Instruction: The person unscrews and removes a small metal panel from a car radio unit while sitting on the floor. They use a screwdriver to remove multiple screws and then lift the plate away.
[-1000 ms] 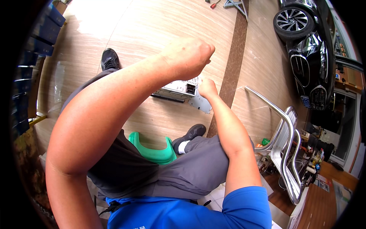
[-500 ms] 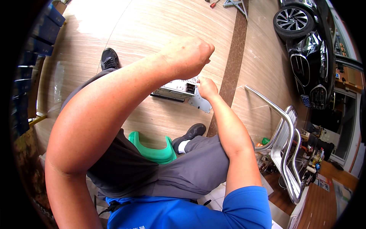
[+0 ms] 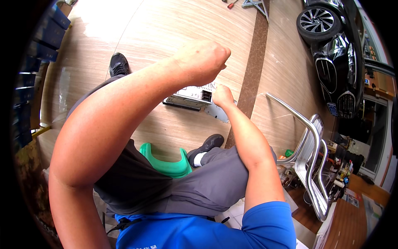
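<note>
A silver metal car stereo unit [image 3: 187, 101] with a black connector socket [image 3: 206, 96] stands on the floor between my feet. A flat metal plate [image 3: 217, 112] sticks out at its right end. My left hand [image 3: 203, 61] is curled into a fist above the unit, and my forearm covers part of it. Whatever that fist may hold is hidden from view. Lower down, my right hand [image 3: 223, 96] is closed at the unit's right end, beside the socket. Its fingertips are turned away, so I cannot make out what they grip.
A green plastic stool [image 3: 168, 166] is between my legs. To the right stands a chrome tubular chair [image 3: 311, 153], with a black car [image 3: 338, 62] beyond it. Blue boxes [image 3: 49, 31] line the left. A red-handled tool [image 3: 232, 5] lies far ahead on the floor.
Both hands have shifted slightly left, and the metal unit has moved a little left with them. My right hand's grip looks much the same.
</note>
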The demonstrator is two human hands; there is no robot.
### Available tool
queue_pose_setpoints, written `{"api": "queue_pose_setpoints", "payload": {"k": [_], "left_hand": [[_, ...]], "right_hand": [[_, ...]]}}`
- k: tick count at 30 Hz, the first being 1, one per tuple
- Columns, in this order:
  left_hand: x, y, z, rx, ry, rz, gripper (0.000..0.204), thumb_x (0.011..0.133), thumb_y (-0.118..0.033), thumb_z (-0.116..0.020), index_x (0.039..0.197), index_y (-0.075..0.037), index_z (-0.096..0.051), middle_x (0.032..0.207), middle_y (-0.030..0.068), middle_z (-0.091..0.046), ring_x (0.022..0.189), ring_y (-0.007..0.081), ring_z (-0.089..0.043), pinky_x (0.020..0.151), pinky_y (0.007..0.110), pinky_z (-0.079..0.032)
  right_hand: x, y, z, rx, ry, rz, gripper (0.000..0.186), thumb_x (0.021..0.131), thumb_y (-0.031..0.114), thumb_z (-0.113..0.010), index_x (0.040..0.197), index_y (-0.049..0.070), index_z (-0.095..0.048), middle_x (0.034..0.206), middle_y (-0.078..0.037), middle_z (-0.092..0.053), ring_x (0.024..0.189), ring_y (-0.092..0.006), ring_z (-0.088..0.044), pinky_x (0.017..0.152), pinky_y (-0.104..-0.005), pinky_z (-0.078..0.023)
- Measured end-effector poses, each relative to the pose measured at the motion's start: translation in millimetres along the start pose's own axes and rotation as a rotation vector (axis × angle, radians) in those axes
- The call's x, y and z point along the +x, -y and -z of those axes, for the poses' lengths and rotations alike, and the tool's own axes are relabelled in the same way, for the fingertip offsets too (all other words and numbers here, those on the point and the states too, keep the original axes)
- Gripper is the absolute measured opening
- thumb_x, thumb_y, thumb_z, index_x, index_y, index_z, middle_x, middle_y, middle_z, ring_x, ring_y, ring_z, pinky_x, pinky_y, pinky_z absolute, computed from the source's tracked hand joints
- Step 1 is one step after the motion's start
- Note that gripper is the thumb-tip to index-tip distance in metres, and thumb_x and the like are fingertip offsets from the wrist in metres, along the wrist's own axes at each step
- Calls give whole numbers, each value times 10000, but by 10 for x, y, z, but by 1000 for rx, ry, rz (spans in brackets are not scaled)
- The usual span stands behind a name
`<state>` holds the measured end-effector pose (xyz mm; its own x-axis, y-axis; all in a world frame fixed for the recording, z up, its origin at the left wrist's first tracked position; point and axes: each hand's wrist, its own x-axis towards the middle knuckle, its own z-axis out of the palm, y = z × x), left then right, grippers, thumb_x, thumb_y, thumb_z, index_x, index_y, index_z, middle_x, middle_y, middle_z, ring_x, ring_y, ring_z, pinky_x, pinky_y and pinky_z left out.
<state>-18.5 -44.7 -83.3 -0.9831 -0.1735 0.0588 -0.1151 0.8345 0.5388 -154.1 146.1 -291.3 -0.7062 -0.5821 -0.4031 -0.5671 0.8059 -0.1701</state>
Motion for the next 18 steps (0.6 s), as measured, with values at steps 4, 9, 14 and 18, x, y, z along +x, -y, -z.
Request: {"api": "queue_pose_setpoints", "payload": {"k": [4,9,14,18], "left_hand": [[-2,-13,15,3,-2,2,258,930,-231,-647,1057,-6,-647,938,191,-697,960,357,-670,842,457,-526],[15,-3,-14,13,-8,-4,266,932,-221,-645,1090,-7,-647,966,195,-697,976,356,-667,857,452,-522],[-7,53,-23,21,5,11,288,930,-220,-649,1109,5,-640,978,202,-694,975,369,-663,860,448,-521],[-13,58,26,80,203,55,336,925,-219,-664,1175,3,-636,1004,204,-702,989,363,-668,865,447,-531]], "right_hand": [[27,-74,70,81,56,50,285,843,171,-581,1020,-12,-709,1012,-307,-678,1011,-416,-665,913,-463,-516],[98,-133,374,30,129,-37,349,832,134,-571,1130,4,-698,1092,-300,-668,1064,-393,-659,942,-435,-510],[-104,28,830,112,26,190,433,820,48,-560,1237,60,-675,1137,-250,-676,1116,-368,-646,973,-410,-498],[-261,87,1119,84,25,164,404,802,32,-596,1190,66,-700,1112,-239,-684,1065,-344,-668,920,-400,-525]]}}
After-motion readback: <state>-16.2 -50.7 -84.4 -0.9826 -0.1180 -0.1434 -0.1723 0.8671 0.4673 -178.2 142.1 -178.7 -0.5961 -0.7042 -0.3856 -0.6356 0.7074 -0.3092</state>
